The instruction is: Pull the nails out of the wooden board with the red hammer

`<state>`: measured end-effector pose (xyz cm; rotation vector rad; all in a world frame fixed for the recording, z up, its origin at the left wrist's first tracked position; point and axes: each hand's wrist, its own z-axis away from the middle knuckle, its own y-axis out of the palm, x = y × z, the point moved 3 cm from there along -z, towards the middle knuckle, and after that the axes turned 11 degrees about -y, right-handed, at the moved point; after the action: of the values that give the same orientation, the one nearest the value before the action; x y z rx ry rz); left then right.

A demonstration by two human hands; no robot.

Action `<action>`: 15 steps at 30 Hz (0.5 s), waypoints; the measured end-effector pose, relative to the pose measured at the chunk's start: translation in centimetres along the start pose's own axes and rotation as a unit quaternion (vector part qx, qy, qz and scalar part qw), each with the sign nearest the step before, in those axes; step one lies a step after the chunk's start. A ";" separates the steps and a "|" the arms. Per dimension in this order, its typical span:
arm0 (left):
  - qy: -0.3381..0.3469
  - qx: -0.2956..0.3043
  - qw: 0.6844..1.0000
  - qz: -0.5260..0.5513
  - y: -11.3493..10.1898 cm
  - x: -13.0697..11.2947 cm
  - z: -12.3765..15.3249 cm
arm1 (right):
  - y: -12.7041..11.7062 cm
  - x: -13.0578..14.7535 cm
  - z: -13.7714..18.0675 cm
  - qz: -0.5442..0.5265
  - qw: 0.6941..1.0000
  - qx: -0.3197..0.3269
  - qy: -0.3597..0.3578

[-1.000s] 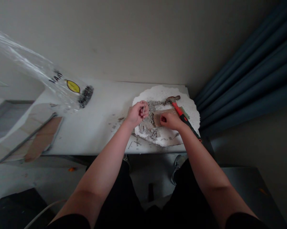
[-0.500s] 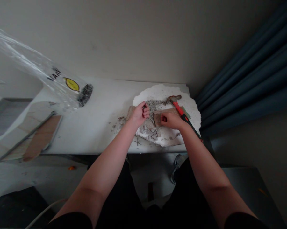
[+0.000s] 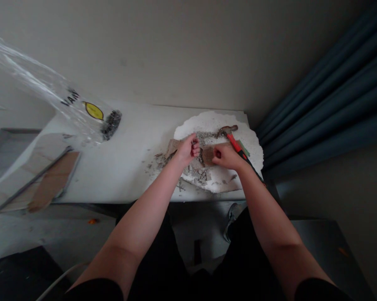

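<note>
My left hand (image 3: 190,151) is closed, fingers curled over the rubble, with a small dark thing showing between them that I cannot make out. To its right, my right hand (image 3: 226,156) is bunched into a fist over a flat brown textured piece (image 3: 208,156); what its fingers hold, if anything, is hidden. Both hands are above a white wavy-edged sheet (image 3: 253,144) strewn with grey crumbled fragments (image 3: 202,175). Beyond my right hand lies a claw hammer (image 3: 234,143), its head away from me and its red and black handle passing behind my wrist.
The white table (image 3: 122,167) meets a wall at the back. At its left are a clear plastic bag (image 3: 55,94) with a yellow label and brown cardboard (image 3: 55,179). A dark blue curtain (image 3: 332,88) hangs at the right.
My left hand has shifted slightly to the right, and my right hand has edged a little to the right. The hammer stays where it was.
</note>
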<state>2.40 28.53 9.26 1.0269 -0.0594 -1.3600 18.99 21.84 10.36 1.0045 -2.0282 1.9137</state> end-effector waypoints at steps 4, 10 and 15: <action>-0.003 -0.002 1.000 -0.014 0.2 0.8 -0.4 | -1.8 0.4 0.0 -0.094 0.993 -0.077 -0.010; -0.041 0.005 0.994 -0.104 1.6 3.7 -0.8 | -2.0 2.1 -0.4 -0.146 0.988 -0.025 -0.038; -0.034 0.003 0.989 -0.145 2.5 4.9 -0.7 | -2.0 2.7 -0.4 -0.154 0.987 -0.031 -0.021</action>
<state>6.03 24.65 7.92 1.0227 0.0379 -1.6602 17.99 21.41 13.56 1.2667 -1.8123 1.6739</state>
